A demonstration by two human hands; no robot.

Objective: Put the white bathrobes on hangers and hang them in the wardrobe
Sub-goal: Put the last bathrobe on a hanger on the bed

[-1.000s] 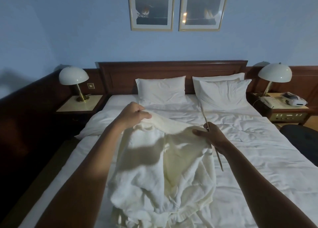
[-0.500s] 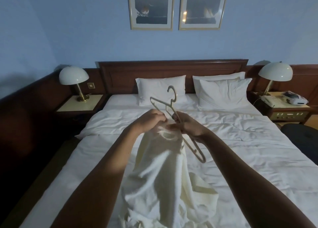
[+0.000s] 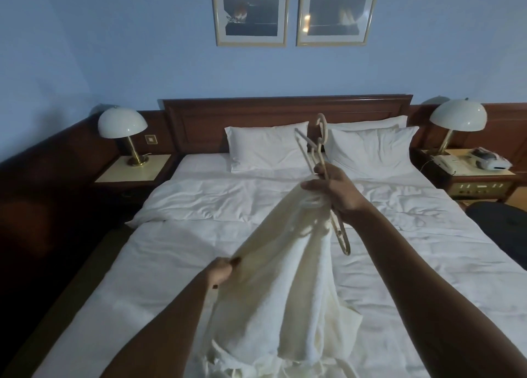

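A white bathrobe hangs bunched above the bed, its lower part trailing onto the sheet. My right hand grips a pale plastic hanger together with the top of the robe; the hook points up and one hanger arm sticks out below the hand. My left hand pinches the robe's left edge lower down and holds it out to the side. No wardrobe is in view.
The white made bed fills the middle, with pillows against a dark wooden headboard. Nightstands with dome lamps stand on both sides; the right one holds a telephone. A dark chair sits at the right edge.
My left hand has let go of the robe's top and dropped down to its left edge, pulling the fabric outward. My right hand has shifted right with hanger and robe.
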